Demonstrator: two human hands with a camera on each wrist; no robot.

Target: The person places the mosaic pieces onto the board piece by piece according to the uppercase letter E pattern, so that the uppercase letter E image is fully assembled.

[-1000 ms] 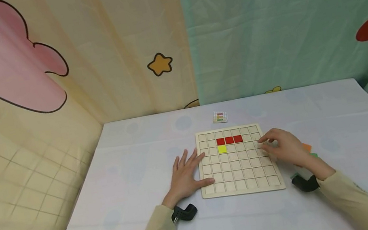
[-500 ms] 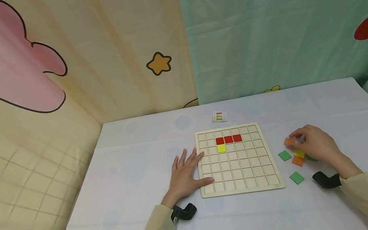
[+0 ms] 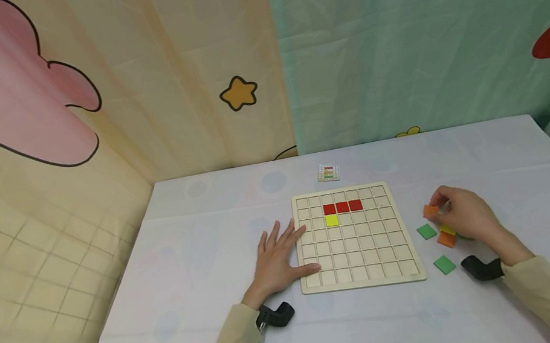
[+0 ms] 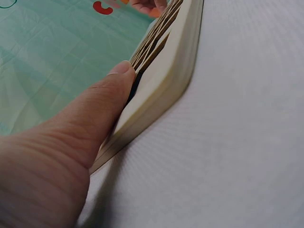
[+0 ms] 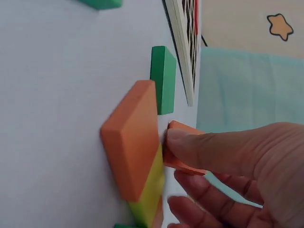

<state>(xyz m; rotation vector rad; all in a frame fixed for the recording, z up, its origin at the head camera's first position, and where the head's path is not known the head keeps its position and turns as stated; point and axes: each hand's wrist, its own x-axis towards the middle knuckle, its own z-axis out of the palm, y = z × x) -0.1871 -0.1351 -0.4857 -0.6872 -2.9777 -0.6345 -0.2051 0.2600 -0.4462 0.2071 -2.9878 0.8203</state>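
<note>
A pale wooden grid board (image 3: 361, 270) lies flat on the table. Three red tiles (image 3: 343, 207) sit in a row in its cells, with a yellow tile (image 3: 331, 221) below the leftmost. Fingers spread, my left hand (image 3: 275, 263) rests on the board's left edge; in the left wrist view the thumb (image 4: 102, 102) presses on the rim. To the right of the board, my right hand (image 3: 467, 214) pinches an orange tile (image 5: 187, 164) between thumb and fingers. Beside it lie another orange tile (image 5: 130, 137), overlapping a yellow tile (image 5: 148, 190), and a green tile (image 5: 163, 80).
Another green tile (image 3: 444, 265) lies nearer the front, right of the board. A small patterned card (image 3: 328, 172) lies behind the board. Printed curtains (image 3: 397, 52) stand along the table's back edge.
My right hand has moved right from the board's edge to the loose tiles and now pinches an orange tile, slightly lifted. My left hand has stayed in place.
</note>
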